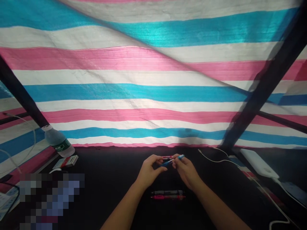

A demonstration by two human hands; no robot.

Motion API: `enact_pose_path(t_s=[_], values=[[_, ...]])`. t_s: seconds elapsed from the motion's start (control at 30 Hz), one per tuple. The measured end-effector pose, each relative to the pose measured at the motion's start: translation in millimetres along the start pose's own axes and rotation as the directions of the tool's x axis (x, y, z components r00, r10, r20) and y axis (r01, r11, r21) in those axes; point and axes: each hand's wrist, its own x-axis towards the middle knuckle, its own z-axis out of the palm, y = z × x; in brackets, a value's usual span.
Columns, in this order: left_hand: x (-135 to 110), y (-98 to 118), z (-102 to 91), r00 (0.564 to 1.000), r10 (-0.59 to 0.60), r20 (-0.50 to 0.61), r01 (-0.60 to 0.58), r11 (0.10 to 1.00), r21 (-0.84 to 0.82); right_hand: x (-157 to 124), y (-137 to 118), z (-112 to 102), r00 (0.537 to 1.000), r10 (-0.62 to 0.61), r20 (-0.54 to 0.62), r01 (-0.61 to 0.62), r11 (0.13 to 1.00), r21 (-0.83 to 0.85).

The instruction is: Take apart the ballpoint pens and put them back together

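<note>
On the far left, a clear bottle (59,140) with a green label leans over, near the striped sheet (144,92). Just in front of it is a small box (66,162), and below that is a patch too blurry to read. In the middle, the left hand (148,167) is bent, with its fingertips by one end of a blue pen (170,162); I can't tell if it is gripping it. The blue pen is up between the two hands, at a slant. Just past it is a bit of a red pen (167,157); I can't tell if it is held. Nearer, a dark pen (168,192) and a pink pen (157,197) lie side by side on the black table (107,198). Those two look set down, but the blue one isn't down yet, so I think the handling is partway along. The right hand (185,167) pinches the blue pen's other end. Farther right are a white cord (222,159) and a white block (259,163).
</note>
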Motion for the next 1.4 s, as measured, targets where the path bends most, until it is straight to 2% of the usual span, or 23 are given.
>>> enact_pose_path(t_s=[0.07,0.2,0.4,0.8,0.87,1.0,1.1,1.2,1.27,1.33,1.4], values=[[0,0,-0.8,1.0,0.008,-0.003,-0.008,0.999,0.036,4,-4,-3,0.998,-0.028,-0.051,0.035,0.99,0.136],[-3,-5,-3.2,1.0,0.02,0.008,-0.021,0.977,0.213,8,-21,-13,0.999,-0.049,-0.013,0.051,0.971,0.233],[-7,-11,-2.8,0.993,0.034,0.115,-0.08,0.903,0.423,2,-42,-18,0.992,-0.082,-0.098,0.115,0.907,0.405],[-7,-10,-4.7,0.988,0.018,0.151,-0.087,0.884,0.46,1,-45,-18,0.986,-0.054,-0.156,0.128,0.842,0.524],[-7,-9,-4.8,0.987,0.008,0.162,-0.086,0.873,0.48,0,-46,-17,0.99,-0.029,-0.135,0.106,0.791,0.603],[-7,-7,-4.6,0.983,-0.018,0.182,-0.079,0.856,0.511,-2,-49,-13,0.999,0.017,-0.051,0.03,0.606,0.795],[-7,-8,-4.5,0.982,-0.019,0.186,-0.081,0.852,0.518,-3,-49,-13,1.0,0.025,-0.019,0.002,0.544,0.839],[-7,-8,-4.8,0.983,-0.019,0.181,-0.078,0.856,0.511,-3,-50,-14,1.0,0.025,-0.007,-0.008,0.553,0.833],[-6,-5,-5.0,0.986,-0.017,0.169,-0.068,0.872,0.484,-3,-49,-13,1.0,0.021,-0.003,-0.01,0.59,0.807],[-6,1,-4.3,0.988,-0.016,0.152,-0.047,0.913,0.405,-4,-48,-11,0.999,0.029,0.024,-0.037,0.649,0.76],[-5,9,-2.0,0.989,-0.03,0.142,-0.008,0.966,0.258,-6,-44,-5,0.995,0.057,0.087,-0.102,0.711,0.696]])
